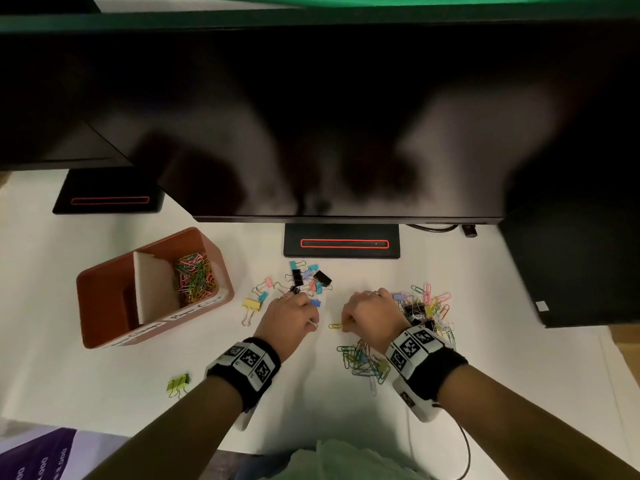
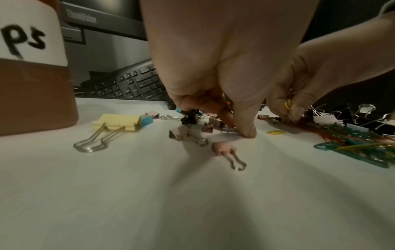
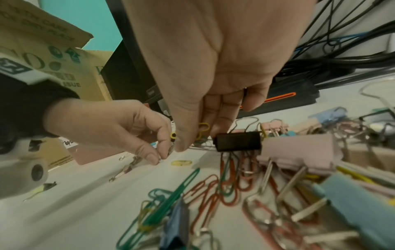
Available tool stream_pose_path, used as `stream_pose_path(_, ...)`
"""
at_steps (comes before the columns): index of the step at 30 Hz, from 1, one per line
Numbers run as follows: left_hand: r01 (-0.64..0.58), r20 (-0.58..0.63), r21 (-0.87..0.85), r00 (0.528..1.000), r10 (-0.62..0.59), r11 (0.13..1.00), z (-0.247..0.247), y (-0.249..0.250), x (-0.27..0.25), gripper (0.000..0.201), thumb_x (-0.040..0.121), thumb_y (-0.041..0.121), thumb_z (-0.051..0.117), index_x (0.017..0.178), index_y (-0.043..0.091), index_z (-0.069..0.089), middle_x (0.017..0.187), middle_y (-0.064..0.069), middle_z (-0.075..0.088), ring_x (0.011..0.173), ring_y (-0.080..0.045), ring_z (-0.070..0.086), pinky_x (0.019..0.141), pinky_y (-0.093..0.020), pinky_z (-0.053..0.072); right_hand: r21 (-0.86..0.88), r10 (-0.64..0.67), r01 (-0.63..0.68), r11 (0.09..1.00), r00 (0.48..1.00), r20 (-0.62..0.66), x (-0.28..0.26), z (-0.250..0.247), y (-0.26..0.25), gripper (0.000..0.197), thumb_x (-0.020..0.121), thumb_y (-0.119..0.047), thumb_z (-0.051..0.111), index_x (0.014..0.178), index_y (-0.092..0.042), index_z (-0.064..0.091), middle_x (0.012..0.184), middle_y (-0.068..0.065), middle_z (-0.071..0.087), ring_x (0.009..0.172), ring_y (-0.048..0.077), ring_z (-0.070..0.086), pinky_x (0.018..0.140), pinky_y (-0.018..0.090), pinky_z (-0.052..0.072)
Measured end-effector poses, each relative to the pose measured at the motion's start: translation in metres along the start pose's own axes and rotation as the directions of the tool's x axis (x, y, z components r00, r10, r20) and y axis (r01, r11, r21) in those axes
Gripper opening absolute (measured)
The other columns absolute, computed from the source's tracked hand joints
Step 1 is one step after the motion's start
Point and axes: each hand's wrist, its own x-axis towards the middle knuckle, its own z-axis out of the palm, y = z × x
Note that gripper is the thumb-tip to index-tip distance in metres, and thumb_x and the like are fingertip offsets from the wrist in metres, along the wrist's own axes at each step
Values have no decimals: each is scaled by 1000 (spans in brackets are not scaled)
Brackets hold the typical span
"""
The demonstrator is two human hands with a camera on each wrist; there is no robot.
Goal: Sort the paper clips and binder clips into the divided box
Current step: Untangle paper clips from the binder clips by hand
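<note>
Gathering is the step in hand: left hand (image 1: 289,318) fingers pinch small binder clips (image 2: 192,118), right hand (image 1: 370,315) fingers clamp yellow paper clips (image 3: 203,129); next, carrying each to its compartment of the divided box (image 1: 104,317)

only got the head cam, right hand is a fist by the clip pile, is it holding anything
observer: yes, the right hand pinches yellow paper clips between thumb and fingers.
operator: and the left
observer: the left hand pinches a silver wire handle low over the table. I cannot tell which clip it belongs to.
operator: cant read the box label from up here
observer: the left wrist view shows the label ending in "ps". The rest is cut off.
</note>
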Motion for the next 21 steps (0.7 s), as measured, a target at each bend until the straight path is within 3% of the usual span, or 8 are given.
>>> stream_pose_path(3,8,2,34,1000,-8,999,3,-1,3,12,88,24,55,91,18,65,99,0,57,99,-23,50,85,-35,40,49,-30,30,998,1000,1,6,-1,-3,21,91,-34,52,106,-23,62,108,0,65,102,22,58,95,36,35)
stream_pose_path(8,-39,-22,136,999,42,990,3,0,2,8,87,25,56,87,20,62,92,1,60,91,-22,53,79,-34,37,-44,-73,77,996,994,82,14,6,-13,25,93,-27,49,115,-20,59,113,6,63,104,27,57,97,38,38)
stream_pose_path(10,-40,-17,162,999,43,986,-1,1,0,5,80,23,66,80,21,61,80,3,62,79,-21,57,72,-32,41,-23,-60,63,998,993,105,15,4,-14,24,93,-26,48,113,-18,60,115,6,60,105,27,56,99,38,39)
stream_pose_path(13,-57,-32,201,997,65,978,1,-2,-1,15,69,19,76,71,23,61,67,6,61,65,-19,60,60,-31,45,-28,-79,82,996,991,109,16,5,-14,25,93,-22,47,114,-15,58,114,7,57,101,27,56,101,38,38)
stream_pose_path(16,-66,-100,95,992,75,993,-2,2,-3,4,83,19,62,79,19,61,80,1,60,78,-21,57,68,-34,44,-44,-119,124,991,988,99,14,7,-14,17,91,-18,48,102,-19,61,104,3,59,95,24,57,100,36,35)
stream_pose_path(18,-104,-109,27,988,107,994,-5,10,-8,9,89,22,54,87,16,61,92,0,57,86,-20,52,74,-32,42,-4,-140,141,990,986,90,13,6,-13,12,89,-17,49,90,-23,60,94,0,63,88,21,57,100,36,36)
stream_pose_path(21,-189,-72,-60,980,184,980,-5,22,-20,11,88,24,57,88,15,61,99,0,54,89,-17,50,83,-32,43,121,-131,119,985,987,95,13,1,-11,17,90,-23,48,95,-19,64,94,1,70,88,20,62,102,36,36)
